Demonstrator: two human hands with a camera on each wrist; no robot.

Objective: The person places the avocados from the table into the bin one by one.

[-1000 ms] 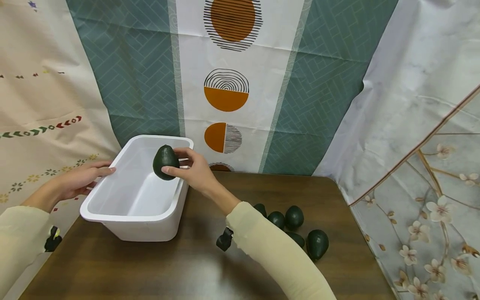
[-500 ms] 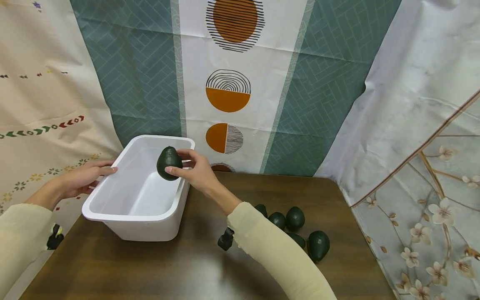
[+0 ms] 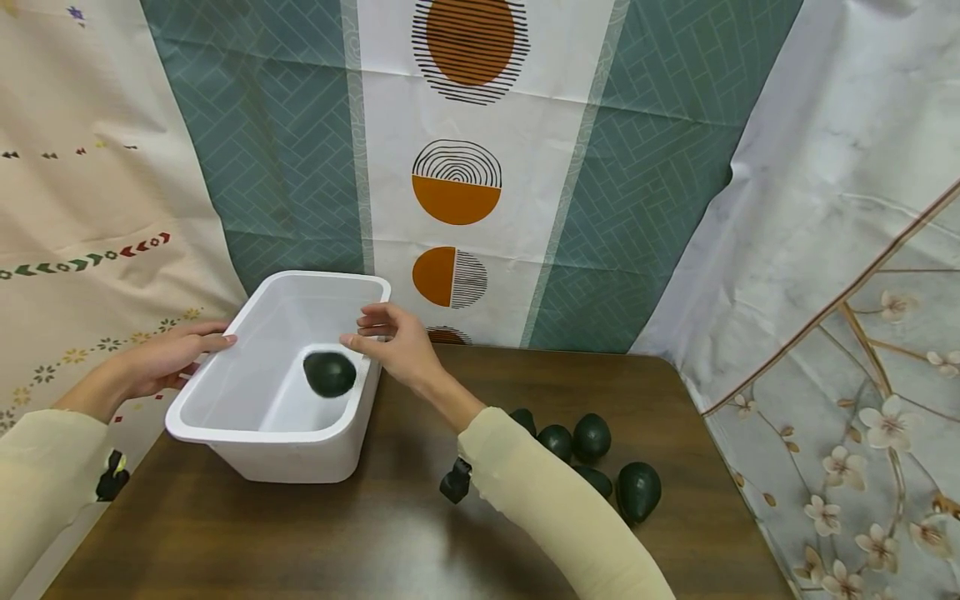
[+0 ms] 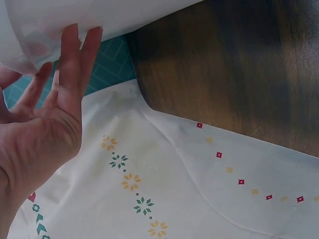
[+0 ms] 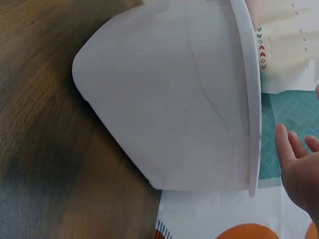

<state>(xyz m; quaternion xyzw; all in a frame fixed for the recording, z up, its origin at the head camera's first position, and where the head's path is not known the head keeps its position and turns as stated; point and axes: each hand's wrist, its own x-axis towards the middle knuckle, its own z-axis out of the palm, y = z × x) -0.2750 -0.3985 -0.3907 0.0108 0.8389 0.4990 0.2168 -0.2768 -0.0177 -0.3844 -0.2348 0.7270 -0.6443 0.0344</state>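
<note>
A dark green avocado (image 3: 329, 374) is inside the white plastic tub (image 3: 277, 437), low down near its right wall; I cannot tell if it has settled on the bottom. My right hand (image 3: 397, 343) is over the tub's right rim with nothing in it, its fingers loosely extended. In the right wrist view, that hand (image 5: 304, 172) shows apart from the rim. My left hand (image 3: 161, 360) holds the tub's left rim, thumb over the edge. The left wrist view shows fingers (image 4: 71, 64) against the outer wall.
Several avocados (image 3: 592, 436) lie on the brown wooden table (image 3: 405, 533) at the right, partly hidden behind my right sleeve (image 3: 540, 492). Patterned cloths (image 3: 292, 150) hang behind the table and on both sides.
The avocado has left my right hand and dropped into the tub. My right fingers have loosened and stay near the rim. My left hand keeps its place.
</note>
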